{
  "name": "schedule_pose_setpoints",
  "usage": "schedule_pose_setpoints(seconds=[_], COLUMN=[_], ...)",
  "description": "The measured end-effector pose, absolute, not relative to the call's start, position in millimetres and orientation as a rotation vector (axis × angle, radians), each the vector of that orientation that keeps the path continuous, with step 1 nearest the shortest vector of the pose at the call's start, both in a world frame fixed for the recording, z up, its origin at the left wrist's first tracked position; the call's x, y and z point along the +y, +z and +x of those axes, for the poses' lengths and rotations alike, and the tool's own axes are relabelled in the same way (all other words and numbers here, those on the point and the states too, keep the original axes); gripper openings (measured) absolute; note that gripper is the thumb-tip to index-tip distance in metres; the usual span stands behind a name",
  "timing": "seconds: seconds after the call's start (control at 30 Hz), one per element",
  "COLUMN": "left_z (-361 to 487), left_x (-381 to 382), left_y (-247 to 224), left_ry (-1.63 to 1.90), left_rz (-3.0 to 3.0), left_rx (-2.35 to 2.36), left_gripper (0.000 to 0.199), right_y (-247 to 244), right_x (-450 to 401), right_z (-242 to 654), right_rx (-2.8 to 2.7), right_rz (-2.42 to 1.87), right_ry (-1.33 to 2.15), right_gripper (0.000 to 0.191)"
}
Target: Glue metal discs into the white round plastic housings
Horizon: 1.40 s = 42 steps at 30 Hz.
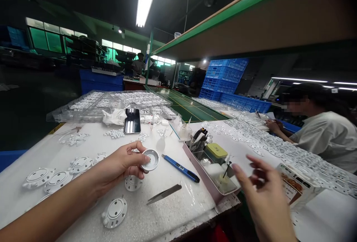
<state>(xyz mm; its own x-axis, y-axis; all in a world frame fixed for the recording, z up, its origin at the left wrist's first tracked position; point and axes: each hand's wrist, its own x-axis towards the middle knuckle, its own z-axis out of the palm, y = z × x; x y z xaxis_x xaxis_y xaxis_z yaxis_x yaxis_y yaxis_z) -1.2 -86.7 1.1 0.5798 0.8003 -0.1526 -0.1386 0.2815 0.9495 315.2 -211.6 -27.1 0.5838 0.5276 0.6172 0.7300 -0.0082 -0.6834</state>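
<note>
My left hand (129, 160) pinches a small white round cup-like part (152, 162) between thumb and fingers, its hollow side facing up toward me. My right hand (262, 190), a little blurred, hovers beside the tool box (203, 175) with thumb and index finger apart and nothing seen between them. Under the left hand lie white disc-shaped parts, one close below (133, 183) and another nearer me (115, 212). A pair of metal tweezers (164, 194) and a blue utility knife (181, 168) rest on the white table between my hands.
Inside the tool box stand pliers (199, 139) and a yellow-green case (216, 150). A phone (132, 121), crumpled tissue (114, 116) and clear trays (92, 104) of small white parts sit farther back. On the right, a co-worker (320, 134) sits beside rows of white parts (279, 147).
</note>
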Motion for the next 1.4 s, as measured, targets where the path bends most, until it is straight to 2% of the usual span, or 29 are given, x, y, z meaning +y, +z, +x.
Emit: schedule_pose_setpoints(seconds=[0.07,0.17,0.3,0.47,0.6,0.8,0.93,1.4], left_z=[0,1,1,1,0,0,1,0], left_x=[-88,-89,-89,-87,-86,-85,-84,-83], left_y=[0,0,-1,-5,-6,-2,-2,-4], left_ry=[0.709,0.716,0.712,0.723,0.703,0.710,0.726,0.728], left_rz=[1.110,1.103,1.093,1.088,1.077,1.044,1.053,1.119], left_rx=[0.735,0.750,0.756,0.740,0.723,0.700,0.670,0.691], left_gripper=[0.029,0.030,0.033,0.033,0.032,0.031,0.030,0.027], right_y=[-36,-45,-38,-14,4,-1,-20,-39], right_x=[-196,-190,-197,-201,-193,-159,-141,-129], right_z=[318,320,317,301,272,214,194,187], right_rx=[-1.002,-1.043,-0.968,-0.743,-0.693,-1.097,-1.277,-1.325], right_rz=[-1.748,-1.812,-1.750,-1.523,-1.096,-0.720,-0.623,-0.659], right_ry=[-0.162,-0.051,-0.070,-0.170,-0.296,0.245,0.409,0.419], right_gripper=[0.065,0.057,0.050,0.040,0.024,0.007,0.011,0.012])
